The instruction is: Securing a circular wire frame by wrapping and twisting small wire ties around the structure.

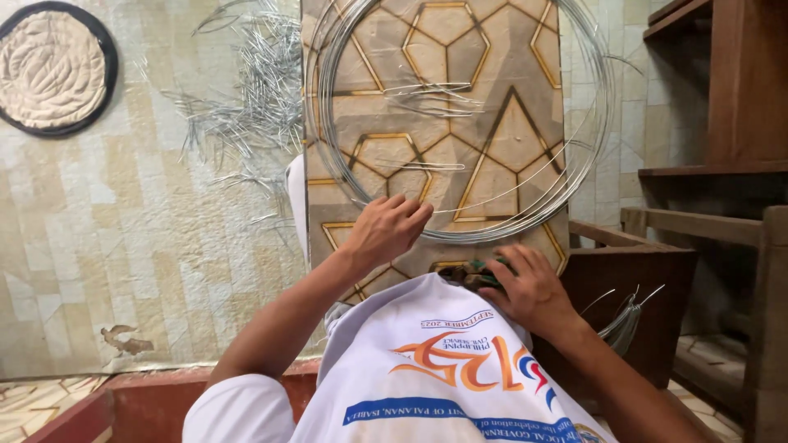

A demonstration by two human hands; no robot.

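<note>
A large coil of thin silvery wire [460, 221] lies on a patterned board [492, 107] with gold hexagon lines. My left hand [386, 230] pinches the wire at the coil's lower left edge. My right hand [529, 287] rests at the board's near edge, closed on a dark tool with green handles [476, 272], mostly hidden under the fingers. A white printed cloth [435, 369] covers my lap below both hands.
A heap of short cut wire pieces [254, 98] lies on the tiled floor to the left. A round woven mat with a dark rim [53, 70] sits at far left. Dark wooden furniture [722, 164] stands at right, with bent wire pieces [628, 316] near it.
</note>
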